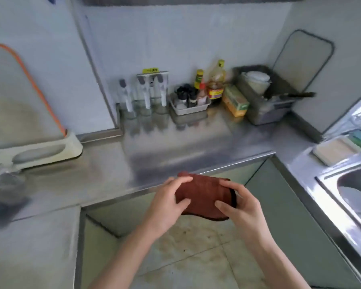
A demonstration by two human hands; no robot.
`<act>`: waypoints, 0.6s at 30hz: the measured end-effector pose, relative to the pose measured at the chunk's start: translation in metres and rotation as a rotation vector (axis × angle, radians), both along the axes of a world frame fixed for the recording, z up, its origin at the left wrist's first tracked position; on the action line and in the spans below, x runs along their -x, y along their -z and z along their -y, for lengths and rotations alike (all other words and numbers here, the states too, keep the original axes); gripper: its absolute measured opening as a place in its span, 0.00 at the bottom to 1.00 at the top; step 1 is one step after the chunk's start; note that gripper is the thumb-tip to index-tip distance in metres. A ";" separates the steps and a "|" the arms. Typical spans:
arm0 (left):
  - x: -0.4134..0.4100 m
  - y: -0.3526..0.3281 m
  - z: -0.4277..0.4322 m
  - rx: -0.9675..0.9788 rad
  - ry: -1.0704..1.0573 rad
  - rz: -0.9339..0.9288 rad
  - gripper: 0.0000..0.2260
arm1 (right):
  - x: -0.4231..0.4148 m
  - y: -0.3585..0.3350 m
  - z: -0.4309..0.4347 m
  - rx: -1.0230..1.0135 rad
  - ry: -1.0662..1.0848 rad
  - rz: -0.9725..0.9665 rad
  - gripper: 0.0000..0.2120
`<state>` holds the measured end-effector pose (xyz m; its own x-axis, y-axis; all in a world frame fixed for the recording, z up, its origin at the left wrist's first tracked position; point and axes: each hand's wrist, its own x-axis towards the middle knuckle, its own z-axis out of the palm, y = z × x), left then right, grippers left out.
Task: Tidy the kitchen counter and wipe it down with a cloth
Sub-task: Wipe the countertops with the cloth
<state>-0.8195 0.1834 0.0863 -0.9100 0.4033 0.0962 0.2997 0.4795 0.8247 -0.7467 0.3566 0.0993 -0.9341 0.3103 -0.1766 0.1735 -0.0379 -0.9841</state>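
Note:
A folded reddish-brown cloth (202, 195) with a dark edge is held in the air just in front of the steel counter's (175, 155) front edge. My left hand (167, 203) grips its left side, fingers over the top and thumb beneath. My right hand (240, 203) grips its right side the same way. The cloth hangs over the floor and does not touch the counter.
Along the back wall stand three glass dispensers (144, 94), a small tray of spice bottles (190, 101), sauce bottles (216, 82), an orange box (234, 101) and a dark rack with a container (265, 97). A cutting board in its holder (23, 105) stands left, a sink (354, 190) right.

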 end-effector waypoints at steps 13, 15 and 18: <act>0.057 -0.022 -0.323 0.115 0.541 -0.088 0.18 | -0.017 -0.013 -0.273 -0.118 0.540 -0.045 0.18; 0.067 -0.030 -0.366 0.096 0.547 -0.116 0.11 | -0.012 -0.015 -0.314 -0.199 0.543 -0.005 0.18; 0.088 -0.036 -0.422 0.032 0.560 -0.111 0.09 | 0.003 -0.021 -0.370 -0.232 0.479 0.023 0.17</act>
